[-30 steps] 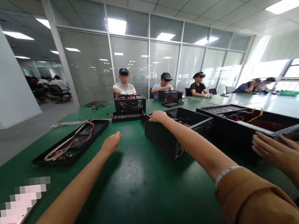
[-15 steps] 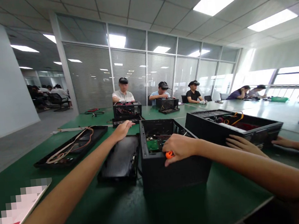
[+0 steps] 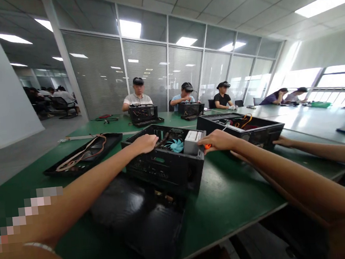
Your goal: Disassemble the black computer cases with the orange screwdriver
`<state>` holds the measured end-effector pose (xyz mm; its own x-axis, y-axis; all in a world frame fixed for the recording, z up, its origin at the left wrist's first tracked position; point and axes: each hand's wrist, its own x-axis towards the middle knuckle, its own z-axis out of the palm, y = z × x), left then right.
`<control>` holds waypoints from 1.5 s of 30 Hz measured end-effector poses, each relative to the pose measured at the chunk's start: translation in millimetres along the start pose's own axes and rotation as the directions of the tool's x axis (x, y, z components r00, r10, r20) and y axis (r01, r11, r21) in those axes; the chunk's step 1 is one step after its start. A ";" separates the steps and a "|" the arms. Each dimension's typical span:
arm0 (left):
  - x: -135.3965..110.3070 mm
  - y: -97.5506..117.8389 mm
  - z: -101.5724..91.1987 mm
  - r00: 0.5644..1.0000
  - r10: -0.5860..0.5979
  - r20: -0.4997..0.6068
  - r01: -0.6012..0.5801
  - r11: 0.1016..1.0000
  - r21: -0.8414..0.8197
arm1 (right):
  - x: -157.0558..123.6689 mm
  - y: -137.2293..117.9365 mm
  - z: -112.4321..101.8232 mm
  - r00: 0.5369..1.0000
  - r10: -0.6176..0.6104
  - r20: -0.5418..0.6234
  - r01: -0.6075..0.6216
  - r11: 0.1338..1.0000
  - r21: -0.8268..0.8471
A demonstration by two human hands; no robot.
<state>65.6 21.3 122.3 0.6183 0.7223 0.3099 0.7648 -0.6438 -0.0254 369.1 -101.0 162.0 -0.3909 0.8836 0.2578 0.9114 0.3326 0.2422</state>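
An open black computer case [image 3: 160, 167] stands turned at an angle in front of me. Inside it show a light-blue fan [image 3: 175, 145] and a grey power supply [image 3: 191, 142]. My left hand [image 3: 145, 143] is closed on the case's left part, its fingertips partly hidden. At the right corner, beside the power supply, my right hand [image 3: 219, 140] is closed around an orange-handled screwdriver [image 3: 207, 146] and also touches the case. A thin shaft sticks up behind that hand. Nearer to me lies a dark, glossy panel [image 3: 138, 214], blurred.
Another open case [image 3: 242, 129] sits to the right, with a co-worker's hand [image 3: 282, 142] at its side. A black panel with a flat cable [image 3: 83, 154] lies left on the green table [image 3: 228, 197]. Several people sit across the table, two behind cases [image 3: 143, 114].
The case has been turned, bringing its fan and power supply into sight. My left hand has come onto it, my right hand has shifted right, and the glossy panel is nearer me.
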 end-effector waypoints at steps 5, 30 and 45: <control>-14.2 -11.8 4.4 0.933 -0.344 -0.108 0.355 0.929 0.106 | 4.3 -38.5 16.2 0.979 0.191 -0.071 -0.191 0.982 0.008; -26.6 -56.6 0.7 0.848 -0.355 -0.392 0.398 0.917 0.030 | -17.5 -102.4 140.4 0.952 -0.265 -0.151 0.284 0.952 0.115; -46.2 30.9 75.1 0.996 -0.037 0.082 0.067 0.910 -0.409 | -7.6 -175.6 128.6 0.970 -0.177 -0.169 0.207 0.962 0.178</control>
<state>74.2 -13.0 35.8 0.6026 0.7636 0.2319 0.6634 -0.6408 0.3864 228.6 -123.8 -2.8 -0.5622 0.7420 0.3651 0.8188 0.5613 0.1203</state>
